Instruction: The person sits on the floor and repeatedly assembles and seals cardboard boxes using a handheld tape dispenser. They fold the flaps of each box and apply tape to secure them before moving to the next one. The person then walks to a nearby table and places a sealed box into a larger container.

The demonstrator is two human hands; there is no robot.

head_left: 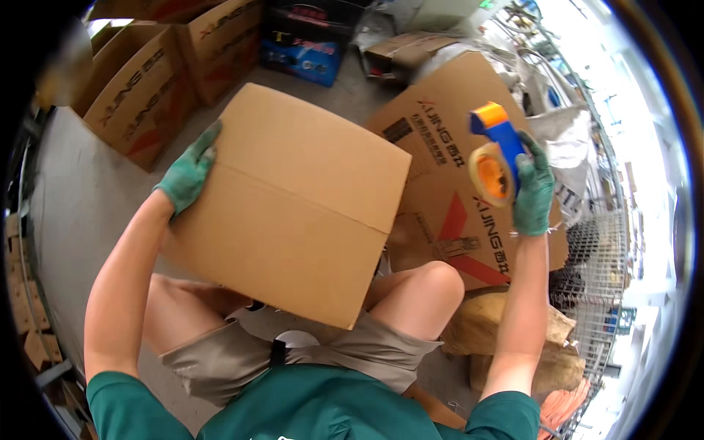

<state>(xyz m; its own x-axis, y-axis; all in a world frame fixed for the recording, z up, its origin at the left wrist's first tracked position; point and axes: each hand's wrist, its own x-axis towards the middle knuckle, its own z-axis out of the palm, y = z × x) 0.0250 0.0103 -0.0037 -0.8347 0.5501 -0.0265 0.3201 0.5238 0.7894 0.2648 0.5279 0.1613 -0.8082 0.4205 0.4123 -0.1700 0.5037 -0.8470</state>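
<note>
A brown cardboard box [293, 198] stands tilted in front of me between my knees, a plain face with a seam across it turned up. My left hand [189, 170], in a green glove, grips the box along its left edge. Out to the right, my gloved right hand [534, 187] is closed around a blue and orange tape dispenser [504, 143], held up apart from the box. A roll of tan tape [484, 172] sits on the dispenser. The box hides the fingertips of my left hand in part.
Behind the dispenser leans a large flat printed carton [440, 161]. Open cartons [139, 95] stand at the far left, beside a black and blue box [301, 51]. At right are a wire mesh cage [601, 257], white sacks [568, 139] and brown paper bundles [484, 323].
</note>
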